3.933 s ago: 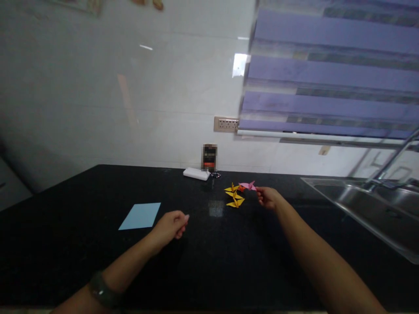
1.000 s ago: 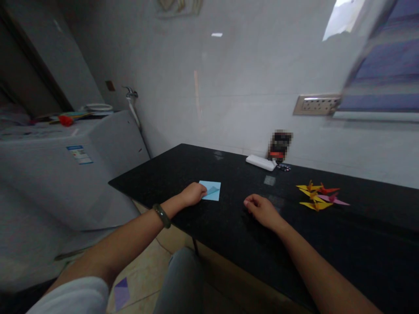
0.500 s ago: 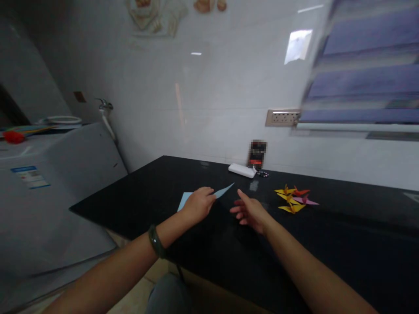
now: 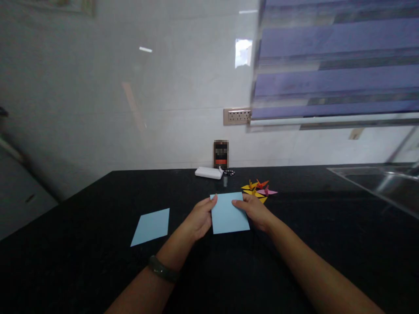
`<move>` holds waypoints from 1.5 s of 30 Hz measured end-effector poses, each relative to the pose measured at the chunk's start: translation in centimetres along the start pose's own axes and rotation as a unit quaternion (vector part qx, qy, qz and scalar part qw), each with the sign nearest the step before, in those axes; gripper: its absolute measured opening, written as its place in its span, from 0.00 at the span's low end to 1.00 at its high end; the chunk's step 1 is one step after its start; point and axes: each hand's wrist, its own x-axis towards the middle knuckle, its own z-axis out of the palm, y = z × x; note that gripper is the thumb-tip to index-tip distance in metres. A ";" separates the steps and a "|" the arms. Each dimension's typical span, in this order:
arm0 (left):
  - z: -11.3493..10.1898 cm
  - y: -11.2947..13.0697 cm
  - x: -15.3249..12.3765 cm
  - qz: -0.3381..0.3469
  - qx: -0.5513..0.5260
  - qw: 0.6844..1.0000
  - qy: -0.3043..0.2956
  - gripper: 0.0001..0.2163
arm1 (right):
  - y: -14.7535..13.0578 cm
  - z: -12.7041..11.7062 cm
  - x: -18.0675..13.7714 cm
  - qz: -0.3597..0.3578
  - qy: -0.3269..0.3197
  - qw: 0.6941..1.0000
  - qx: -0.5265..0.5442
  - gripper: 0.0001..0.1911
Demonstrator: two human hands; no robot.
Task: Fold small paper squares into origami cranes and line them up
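A light blue square of paper is held up over the black counter, facing me. My left hand pinches its upper left edge, thumb in front. At its right side my right hand grips the sheet, the thumb lying across the front and the other fingers mostly hidden. A second light blue paper square lies flat on the counter to the left of my left hand. Beyond my right hand sit several folded paper cranes: yellow ones, an orange one and a pink one.
The black counter runs to the tiled wall. Against that wall are a white power bank-like block, a blurred-out upright dark object and a beaded strap. A sink is at the far right.
My right hand, empty before, now grips a blue sheet together with my left. That sheet has come to the middle, apart from the one on the counter. The view has turned right.
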 end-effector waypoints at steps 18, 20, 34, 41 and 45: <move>0.9 -2.2 -1.3 0.015 -0.001 0.996 -0.086 0.18 | 0.4 3.7 -2.6 -0.071 -0.009 0.997 -0.023 0.16; 0.7 -2.4 -1.5 0.023 0.014 0.994 -0.110 0.18 | 0.3 3.7 -2.8 -0.062 -0.036 0.997 -0.024 0.14; 0.2 -1.2 -2.3 -0.119 0.077 0.982 -0.126 0.10 | -0.7 1.7 -3.1 -0.270 0.031 0.914 -0.301 0.05; 0.2 -1.4 -2.5 -0.151 0.103 0.968 -0.172 0.08 | -0.6 2.0 -3.0 -0.266 0.010 0.916 -0.300 0.03; 0.3 -1.5 -2.5 -0.140 0.091 0.973 -0.160 0.09 | -0.5 2.2 -3.1 -0.230 0.030 0.924 -0.304 0.03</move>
